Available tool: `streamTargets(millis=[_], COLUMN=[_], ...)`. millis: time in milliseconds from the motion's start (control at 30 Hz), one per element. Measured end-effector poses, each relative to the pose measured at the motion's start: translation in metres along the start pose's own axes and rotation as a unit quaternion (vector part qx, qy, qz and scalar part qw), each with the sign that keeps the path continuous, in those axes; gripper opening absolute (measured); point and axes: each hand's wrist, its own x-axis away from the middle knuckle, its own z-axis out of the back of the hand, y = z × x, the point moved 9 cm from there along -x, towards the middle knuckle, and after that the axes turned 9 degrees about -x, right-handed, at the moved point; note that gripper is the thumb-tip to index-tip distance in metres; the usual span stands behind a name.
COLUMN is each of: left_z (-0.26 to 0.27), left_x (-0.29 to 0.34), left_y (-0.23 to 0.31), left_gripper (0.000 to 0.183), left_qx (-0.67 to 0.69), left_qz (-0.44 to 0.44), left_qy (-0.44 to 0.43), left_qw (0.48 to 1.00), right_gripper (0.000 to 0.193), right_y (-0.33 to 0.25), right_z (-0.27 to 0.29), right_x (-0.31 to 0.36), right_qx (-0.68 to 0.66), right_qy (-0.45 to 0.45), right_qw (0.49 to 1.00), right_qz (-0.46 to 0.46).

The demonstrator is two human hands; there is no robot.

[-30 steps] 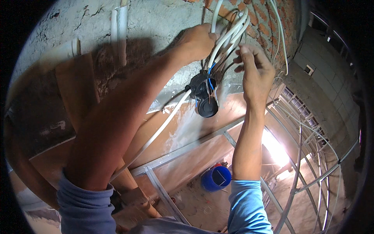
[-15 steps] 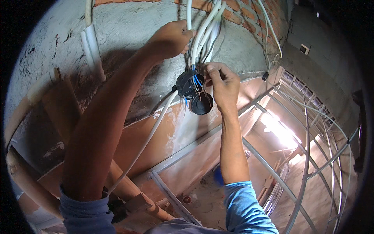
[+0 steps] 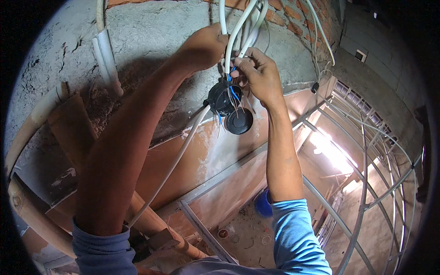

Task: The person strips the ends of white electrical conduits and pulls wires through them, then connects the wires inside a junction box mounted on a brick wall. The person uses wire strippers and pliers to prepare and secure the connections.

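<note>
"Rough grey plaster (image 3: 151, 27) covers most of this wall, with orange brick (image 3: 293, 25) bare near the top."

"And lower down?"

"Reddish-brown surface (image 3: 185, 176), smeared white in one patch. Past that I see a metal frame (image 3: 204, 229) and a dusty floor (image 3: 250, 247), with a blue bucket (image 3: 262, 205) partly behind the person's right arm. Glare (image 3: 327, 151) bursts in at the right."

"Where's the black round box (image 3: 219, 101)?"

"Up against the plaster near its lower edge, a round black piece (image 3: 239, 121) hanging just below. Blue wires (image 3: 234, 94) spill from it, and a long white cable (image 3: 181, 146) leaves its left side, running down."

"What about the hands?"

"Left hand (image 3: 208, 48) above the box, its grip curled firmly round the leftmost white cable (image 3: 222, 16). Right hand (image 3: 260, 75) just beside, thumb and finger pinching the right-hand white cable (image 3: 253, 38). Whether its grip takes in any blue wire, I cannot tell."
</note>
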Motion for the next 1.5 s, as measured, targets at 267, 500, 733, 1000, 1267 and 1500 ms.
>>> streamTargets(millis=[267,500,733,1000,1267,1500], left_z=[-0.016,-0.012,-0.03,-0.034,-0.025,-0.011], left_x=[0.007,0.015,0.023,0.019,0.025,0.017], left_y=[-0.014,0.0,-0.007,-0.017,-0.011,-0.002], left_gripper=[0.028,0.031,0.031,0.027,0.034,0.035], left_qx=[0.077,0.087,0.001,-0.051,-0.022,0.027], left_qz=[0.06,0.025,0.047,0.01,0.073,0.039], left_qy=[-0.136,-0.137,-0.175,-0.169,-0.188,-0.102], left_qw=[0.986,0.986,0.983,0.984,0.979,0.994], right_gripper=[0.011,0.016,0.019,0.015,0.015,0.01], right_y=[-0.002,0.001,-0.014,0.001,0.008,0.014], right_z=[0.002,0.003,0.019,-0.014,-0.023,-0.012], right_x=[-0.002,0.003,0.043,0.133,0.123,0.115], right_qx=[0.053,0.09,0.131,0.192,0.263,0.235], right_qy=[-0.003,0.022,0.136,0.14,0.209,0.225], right_qw=[0.996,0.995,0.974,0.957,0.92,0.93], right_qz=[0.073,0.033,0.129,0.164,0.203,0.174])
